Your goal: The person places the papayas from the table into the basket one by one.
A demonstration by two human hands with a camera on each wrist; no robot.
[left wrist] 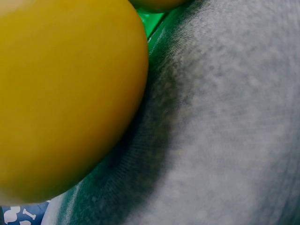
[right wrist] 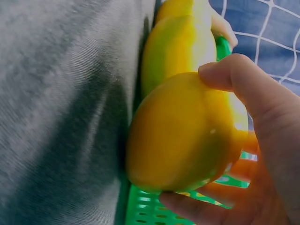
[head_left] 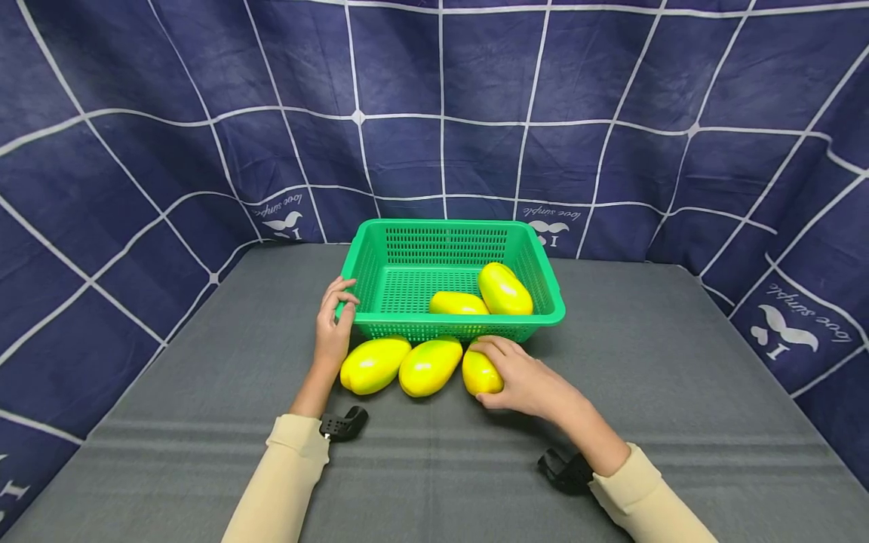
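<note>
My right hand point(head_left: 519, 377) curls round the rightmost yellow mango point(head_left: 480, 371) of a row of three in front of a green plastic basket point(head_left: 448, 327). In the right wrist view, the thumb presses one side of this mango point(right wrist: 183, 136) and the fingers wrap the other. My left hand point(head_left: 334, 324) grips the basket's left rim at its near corner. Beside that wrist lies the leftmost mango point(head_left: 373, 365), which fills much of the left wrist view. The middle mango point(head_left: 429, 367) lies between the other two. Inside the basket, two mangoes point(head_left: 505, 289) rest toward the right.
A grey cloth point(head_left: 434, 475) covers the table under everything. Behind the basket and along both sides hangs a dark blue curtain point(head_left: 489, 158) with white grid lines. Black wrist straps point(head_left: 345, 424) sit at both sleeve cuffs.
</note>
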